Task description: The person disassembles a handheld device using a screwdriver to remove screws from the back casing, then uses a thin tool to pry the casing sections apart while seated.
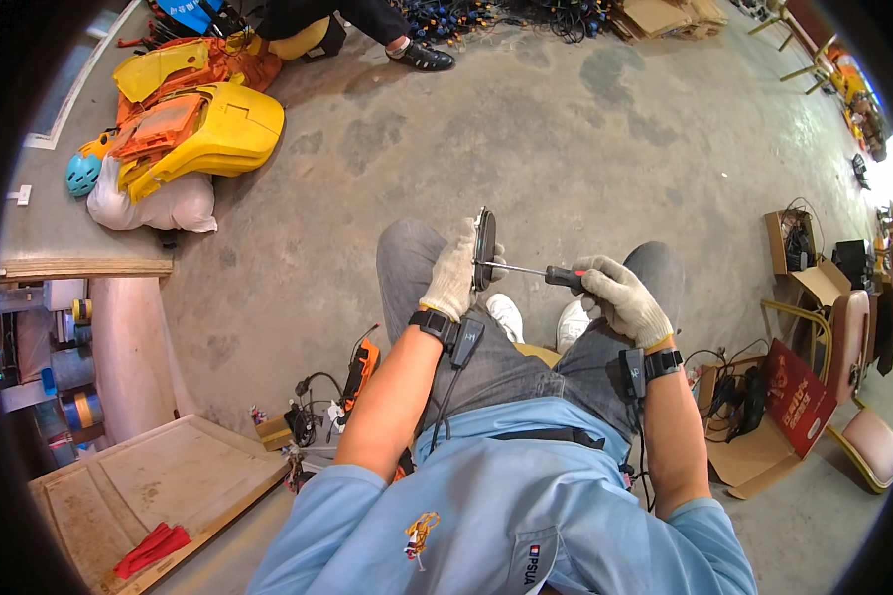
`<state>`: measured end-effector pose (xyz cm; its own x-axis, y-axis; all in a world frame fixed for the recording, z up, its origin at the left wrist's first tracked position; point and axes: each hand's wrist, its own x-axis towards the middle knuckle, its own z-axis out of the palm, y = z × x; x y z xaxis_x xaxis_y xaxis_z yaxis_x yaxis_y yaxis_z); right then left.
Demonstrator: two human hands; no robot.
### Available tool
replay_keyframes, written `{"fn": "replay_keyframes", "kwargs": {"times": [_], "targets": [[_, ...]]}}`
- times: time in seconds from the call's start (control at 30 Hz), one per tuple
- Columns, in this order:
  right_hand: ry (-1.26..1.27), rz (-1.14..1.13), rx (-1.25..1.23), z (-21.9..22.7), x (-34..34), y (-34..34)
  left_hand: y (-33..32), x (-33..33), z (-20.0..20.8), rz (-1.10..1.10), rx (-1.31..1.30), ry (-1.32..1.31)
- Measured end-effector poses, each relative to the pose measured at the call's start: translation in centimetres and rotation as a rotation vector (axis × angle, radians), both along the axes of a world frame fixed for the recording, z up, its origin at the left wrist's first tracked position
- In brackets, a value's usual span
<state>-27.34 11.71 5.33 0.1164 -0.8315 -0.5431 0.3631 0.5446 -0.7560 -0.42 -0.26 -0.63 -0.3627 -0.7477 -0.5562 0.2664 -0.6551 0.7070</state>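
Note:
Both hands wear pale knit work gloves and are raised above my knees. My left hand (453, 273) is closed round a thin, dark, rounded part (485, 238) held on edge; its exact kind does not show. In my right hand (620, 296) is a screwdriver (564, 279) with a black and red handle, gripped with the fingers wrapped round it. Its metal shaft runs level to the left, and the tip meets or nearly meets the face of the dark part. Whether a screw sits there is too small to tell.
Yellow and orange plastic panels (218, 134) lie at the upper left beside a blue helmet (82, 175). Another person's shoe (422, 56) rests near the top. At right stand an open cardboard box (754, 466) with cables and a chair (848, 347). A wooden panel (189, 446) lies lower left.

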Motion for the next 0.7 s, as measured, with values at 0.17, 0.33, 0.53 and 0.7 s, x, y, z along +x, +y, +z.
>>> {"fn": "replay_keyframes", "kwargs": {"times": [0.17, 0.33, 0.53, 0.7], "targets": [[-0.012, 0.021, 0.022, 0.1, -0.1, -0.1, -0.1, 0.0, -0.7, 0.018, -0.008, -0.012], [0.028, 0.02, 0.042, 0.6, 0.1, -0.1, -0.2, -0.2, -1.5, 0.037, -0.006, -0.012], [0.071, 0.016, 0.007, 0.3, 0.2, -0.1, -0.3, 0.0, -2.4, 0.062, -0.012, -0.033], [0.089, 0.021, -0.025, 0.7, 0.4, 0.0, -0.3, -0.6, -1.3, 0.117, 0.055, -0.072]]}}
